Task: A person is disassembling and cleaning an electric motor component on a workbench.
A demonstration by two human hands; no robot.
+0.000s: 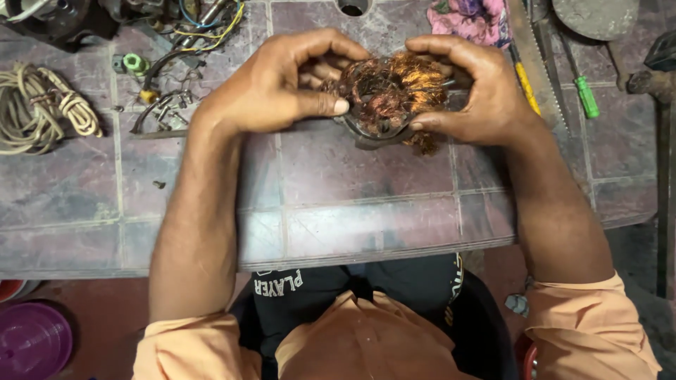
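I am clenching both hands, left (282, 84) and right (472, 88), on the coil (387, 91) above the bench (338, 176); tugging may snap brittle strands.

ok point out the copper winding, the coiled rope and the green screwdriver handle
copper winding (394, 88), head view, on the orange wire bundle
coiled rope (42, 105), head view, middle of the coil
green screwdriver handle (586, 97), head view, mid-handle

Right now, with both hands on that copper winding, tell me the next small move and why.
Probably press the loose copper strands down with the left thumb while the right hand steadies the winding. Both hands already grip the metal ring that holds the coil, just above the tiled table, and the wire bulges unevenly above the ring, with a tuft hanging below its lower right edge.
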